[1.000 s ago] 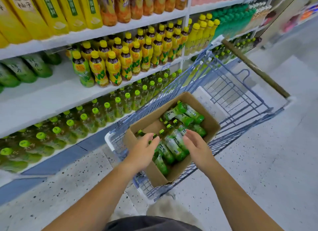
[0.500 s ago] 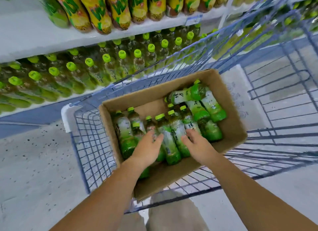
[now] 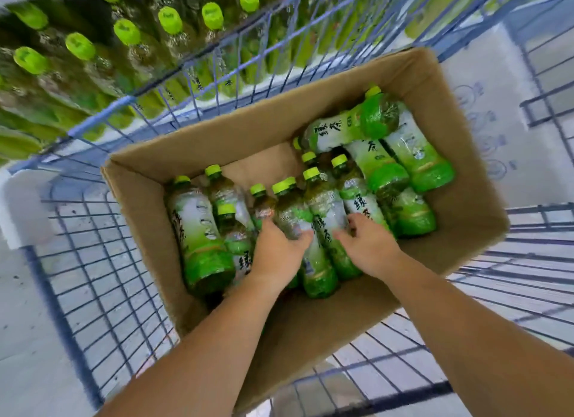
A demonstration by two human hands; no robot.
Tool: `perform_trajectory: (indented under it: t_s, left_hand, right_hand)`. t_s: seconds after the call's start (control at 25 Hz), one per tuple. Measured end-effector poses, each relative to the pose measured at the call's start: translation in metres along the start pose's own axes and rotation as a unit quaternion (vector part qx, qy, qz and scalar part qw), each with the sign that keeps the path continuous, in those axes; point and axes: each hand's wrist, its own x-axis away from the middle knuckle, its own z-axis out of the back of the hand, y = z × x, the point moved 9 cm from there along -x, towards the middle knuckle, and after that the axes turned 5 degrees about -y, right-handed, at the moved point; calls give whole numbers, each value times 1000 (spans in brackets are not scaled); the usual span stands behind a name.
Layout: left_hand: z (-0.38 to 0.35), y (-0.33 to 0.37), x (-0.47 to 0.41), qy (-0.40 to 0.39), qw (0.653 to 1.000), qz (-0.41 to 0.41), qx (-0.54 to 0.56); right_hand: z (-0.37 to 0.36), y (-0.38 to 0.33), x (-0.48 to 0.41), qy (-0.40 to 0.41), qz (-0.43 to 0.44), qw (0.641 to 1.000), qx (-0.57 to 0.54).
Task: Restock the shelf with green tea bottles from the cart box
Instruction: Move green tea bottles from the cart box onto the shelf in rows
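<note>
An open cardboard box [image 3: 313, 326] sits in the blue wire cart [image 3: 93, 280]. Several green tea bottles [image 3: 198, 233] with lime caps and green-white labels lie in it, mostly caps away from me, and one lies crosswise [image 3: 351, 128] at the far right. Both my hands are down in the box. My left hand [image 3: 276, 252] curls around the body of a middle bottle [image 3: 292, 215]. Just to its right, my right hand [image 3: 368, 246] grips a neighbouring bottle [image 3: 326, 211]. Both bottles still lie among the others.
Beyond the cart's far side, a low shelf holds rows of upright green tea bottles [image 3: 170, 21] with lime caps. A flat white sheet [image 3: 484, 106] lies in the cart to the right of the box. Speckled floor [image 3: 28, 339] shows at the left.
My view has dropped and closed in on the box. Both hands have pushed further in and closed over bottles in the middle row.
</note>
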Motion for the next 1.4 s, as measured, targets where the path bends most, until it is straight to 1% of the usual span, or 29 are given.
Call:
perform_trajectory:
  t_s: [0.12,0.36,0.52,0.6,0.72,0.88,1.0,1.12,1.24,1.32,1.4]
  left_hand:
    - [-3,-5,-5,30,999,20,21]
    - [-7,-4,-8,38,998,15,43]
    - [4,-2,8,37,996,-4,81]
    - [12,2,24,18,996,-17,81]
    - [31,21,64,-9,993,-43,113]
    - [60,42,138,-11,986,-55,155]
    - [81,63,190,-3,978,-81,193]
    - [99,94,251,-15,959,-126,254]
    - [121,121,309,-23,933,-158,324]
    - [139,128,341,-25,919,-172,353]
    - [156,128,367,-29,913,-179,365]
  right_hand:
    - [1,-4,-5,16,-1,999,43]
    - [11,-7,-12,39,0,999,33]
    - [13,-13,-3,14,26,999,-41]
    - [18,-14,10,2,33,993,-115]
    - [36,-21,50,5,50,972,-228]
    - [65,-38,131,16,80,953,-293]
    - [87,-56,193,14,110,933,-342]
    - [104,-84,248,16,156,922,-353]
    - [118,-121,291,17,214,897,-386]
    - [121,-150,318,-2,245,883,-400]
    - [125,-180,348,-10,277,875,-397]
